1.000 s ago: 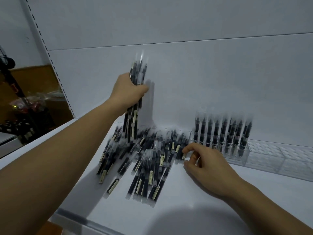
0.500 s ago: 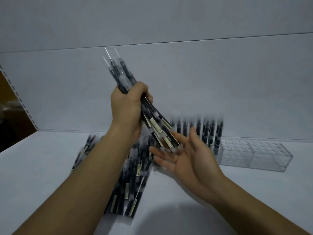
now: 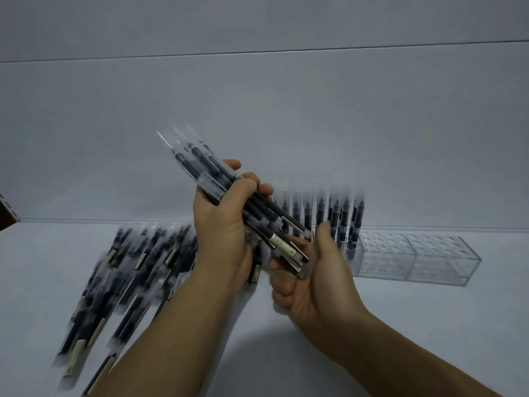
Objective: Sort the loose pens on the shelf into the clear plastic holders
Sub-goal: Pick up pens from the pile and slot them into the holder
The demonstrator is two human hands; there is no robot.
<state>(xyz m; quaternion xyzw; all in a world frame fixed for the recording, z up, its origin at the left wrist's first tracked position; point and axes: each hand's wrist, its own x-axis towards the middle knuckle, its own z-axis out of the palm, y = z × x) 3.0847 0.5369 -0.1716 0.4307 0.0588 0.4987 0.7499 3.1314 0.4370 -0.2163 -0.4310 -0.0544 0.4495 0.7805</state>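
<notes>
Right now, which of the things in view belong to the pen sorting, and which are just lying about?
Job: bundle of pens in the left hand, right hand cupping its ends; pile of loose pens on the shelf; clear holders; upright pens already in one.
Lying about: only the back wall and a dark gap far left.

1. The left grip [image 3: 223,224] holds a bundle of pens [image 3: 200,164] in its fist. The bundle is tilted, with the tips up to the left and the labelled ends down to the right.
2. The right grip [image 3: 312,270], palm up, cups the bundle's lower ends, with its fingers curled beneath and its thumb beside them.
3. A blurred pile of loose pens [image 3: 134,267] lies on the white shelf [image 3: 429,325], left of the arms.
4. Behind both grips, standing pens [image 3: 343,222] fill the left end of a clear holder [image 3: 415,259]. Its right part shows rows of round holes.
</notes>
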